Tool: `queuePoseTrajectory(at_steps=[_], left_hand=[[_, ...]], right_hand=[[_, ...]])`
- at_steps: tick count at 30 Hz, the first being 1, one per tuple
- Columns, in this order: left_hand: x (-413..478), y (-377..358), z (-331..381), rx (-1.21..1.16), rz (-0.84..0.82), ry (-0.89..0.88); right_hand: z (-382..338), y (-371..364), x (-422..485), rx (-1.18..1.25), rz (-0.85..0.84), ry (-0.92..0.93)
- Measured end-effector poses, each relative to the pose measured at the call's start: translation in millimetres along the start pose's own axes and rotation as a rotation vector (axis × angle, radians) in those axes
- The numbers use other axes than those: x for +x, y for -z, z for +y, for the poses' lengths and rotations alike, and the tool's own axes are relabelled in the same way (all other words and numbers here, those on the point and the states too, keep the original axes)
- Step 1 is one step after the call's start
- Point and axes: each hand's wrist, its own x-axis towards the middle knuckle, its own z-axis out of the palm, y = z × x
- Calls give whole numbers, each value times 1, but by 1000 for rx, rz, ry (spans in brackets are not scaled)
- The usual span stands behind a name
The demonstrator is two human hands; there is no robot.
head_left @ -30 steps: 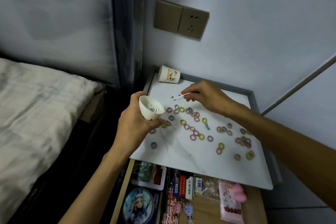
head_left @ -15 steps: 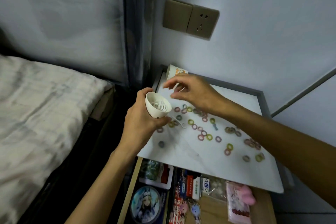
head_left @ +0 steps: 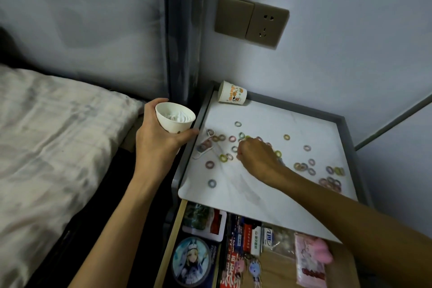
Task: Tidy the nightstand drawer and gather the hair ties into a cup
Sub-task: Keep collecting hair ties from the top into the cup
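left hand (head_left: 159, 145) gripping cup (head_left: 174, 121), right hand (head_left: 254, 154) curled over hair ties (head_left: 237, 124)

I am looking down into a bedroom in a home. At my left lies a bed (head_left: 58, 138) with rumpled pale bedding, close against a grey wall. Just beside it stands a nightstand (head_left: 257, 199) with a white top and a raised grey rim, tucked into the corner of the room. Small coloured hair ties (head_left: 211, 183) lie scattered over its top. Its drawer (head_left: 168, 244) stands open, showing personal odds and ends (a round tin (head_left: 191, 262) with a cartoon figure, small boxes, a pink packet (head_left: 311, 262)). On the wall above the nightstand is household wiring: a bronze-coloured switch and socket plate (head_left: 251, 21).
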Motion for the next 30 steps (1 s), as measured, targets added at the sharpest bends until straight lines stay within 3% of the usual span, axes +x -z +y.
queuePoseTrajectory(at_steps=[11,15,19,23,27,30], left_hand=[[-1,6,1,-19,3,14],[-2,6,1,-29,-7,20],[-2,5,2,-27,-16,18],[-2,7,3,-19,-16,8],[-3,4,3,-4,-38,-1],[-4,3,3,-9,-48,2]], right_hand=[[-2,2,3,81,-135,16],[-2,13,13,159,-24,250],[-30,19,31,36,67,542],[-42,3,43,-11,95,675],[-34,-8,50,45,155,694],[-28,-13,49,-44,159,725]])
